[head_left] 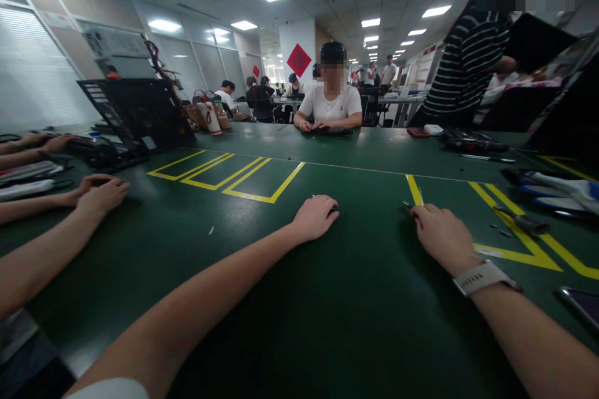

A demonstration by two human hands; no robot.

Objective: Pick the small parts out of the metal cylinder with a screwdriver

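Note:
My left hand (pixel 316 217) rests on the green table (pixel 299 299) near the middle, its fingers curled round something small and dark that I cannot make out. To the right, my right hand (pixel 440 230), with a grey watch (pixel 486 277) on the wrist, is closed in a pinch at a yellow tape line (pixel 412 189). A small thin piece shows at its fingertips, too small to name. The two hands are well apart. Right of my right hand lies a grey metal tool with a wide end (pixel 528 223).
At the left, another person's hands (pixel 102 192) rest on the table beside dark equipment (pixel 140 112). A person in white (pixel 330 106) sits opposite. Someone in a striped shirt (pixel 461 68) stands at the right. A blue and white tool (pixel 556 190) and phone (pixel 583 305) lie at the right.

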